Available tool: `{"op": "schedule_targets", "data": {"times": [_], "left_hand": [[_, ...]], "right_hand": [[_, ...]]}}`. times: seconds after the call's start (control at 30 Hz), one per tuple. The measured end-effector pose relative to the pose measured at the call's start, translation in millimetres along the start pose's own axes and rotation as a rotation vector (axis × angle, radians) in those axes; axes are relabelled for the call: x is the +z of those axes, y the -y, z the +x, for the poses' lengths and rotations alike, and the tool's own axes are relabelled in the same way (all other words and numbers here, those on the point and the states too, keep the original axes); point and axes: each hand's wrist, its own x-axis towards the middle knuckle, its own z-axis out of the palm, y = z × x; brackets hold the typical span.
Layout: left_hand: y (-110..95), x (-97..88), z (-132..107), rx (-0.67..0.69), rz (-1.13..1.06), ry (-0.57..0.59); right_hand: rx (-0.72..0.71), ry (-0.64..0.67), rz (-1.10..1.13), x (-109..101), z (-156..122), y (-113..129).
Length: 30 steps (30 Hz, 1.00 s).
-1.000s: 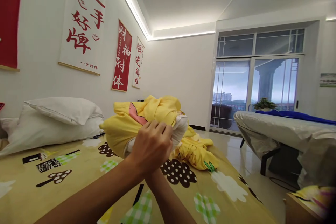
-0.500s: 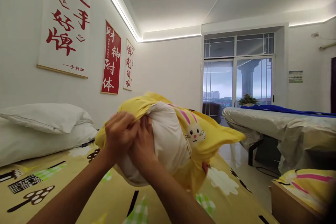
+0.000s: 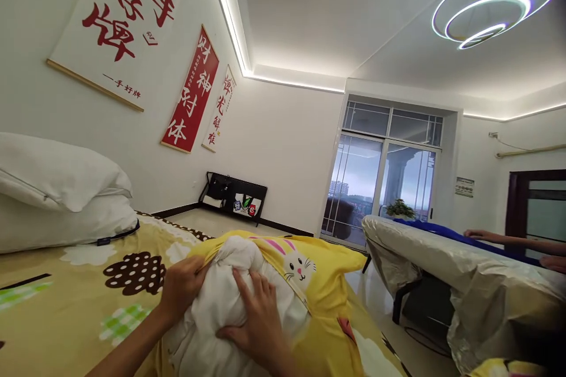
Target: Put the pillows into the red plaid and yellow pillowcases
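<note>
A yellow pillowcase (image 3: 333,274) printed with a white rabbit lies on the bed in front of me, its mouth towards me. A puffy white pillow (image 3: 214,306) sits partly inside it, and its near end bulges out of the opening. My left hand (image 3: 183,283) is closed round the case's left edge, with its fingertips hidden. Pressed against the white pillow is my right hand (image 3: 263,318), its fingers and thumb spread over the surface.
White pillows (image 3: 66,188) are stacked at the left on the patterned bedsheet (image 3: 79,294). Right of the bed stands a plastic-covered table (image 3: 420,241) with blue cloth (image 3: 433,227), where another person's hand (image 3: 481,235) rests. A black rack (image 3: 232,197) stands by the far wall.
The pillow and case have come down onto the bed. My right hand has moved away from my left hand and spread over the pillow. The view has tilted, and another person's hands appear.
</note>
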Motion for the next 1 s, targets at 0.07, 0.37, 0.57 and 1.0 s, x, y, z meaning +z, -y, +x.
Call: {"op": "schedule_targets", "data": {"times": [0.07,0.37,0.57,1.0], "left_hand": [[2,3.0,9,-0.115,0.093,0.060],[-29,-16.4,34,-0.201,0.237,0.321],[-86,-41.1,33,-0.036,0.128,0.349],[-29,-59.6,-36,0.593,0.119,0.103]], "right_hand": [[0.010,0.031,0.063,17,13,5],[-0.100,0.124,-0.027,25,17,9],[0.017,0.117,-0.091,8,33,-30],[0.231,-0.395,-0.333,-16,-62,-108]]}}
